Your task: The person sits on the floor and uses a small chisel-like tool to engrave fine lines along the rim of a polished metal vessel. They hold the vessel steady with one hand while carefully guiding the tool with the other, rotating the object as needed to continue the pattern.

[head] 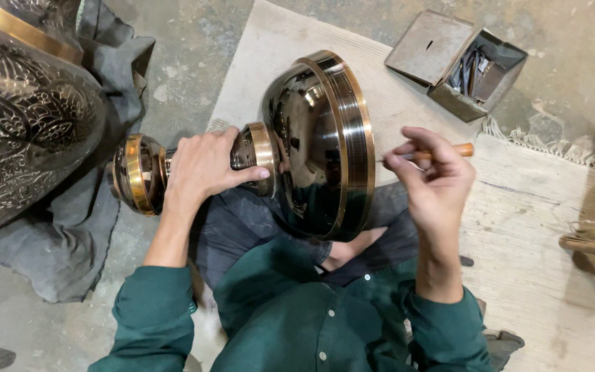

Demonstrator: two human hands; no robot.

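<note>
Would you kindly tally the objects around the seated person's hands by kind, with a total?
Polished brass stand piece, left hand on its stem: 1
Engraved brass vessel: 1
Wooden-handled tool, in the right hand: 1
Open metal box of tools: 1
Woven mat: 1
Grey cloth: 1
Total: 6

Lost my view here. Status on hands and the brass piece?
Left hand grips brass stand's stem. Right hand holds wooden-handled tool at its rim. Nothing in the way.

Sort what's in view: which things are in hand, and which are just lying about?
In hand: metal pedestal piece, gripped at its stem by left hand; wooden-handled tool in right hand.
Lying about: open metal box, engraved vessel, grey cloth, mat.
</note>
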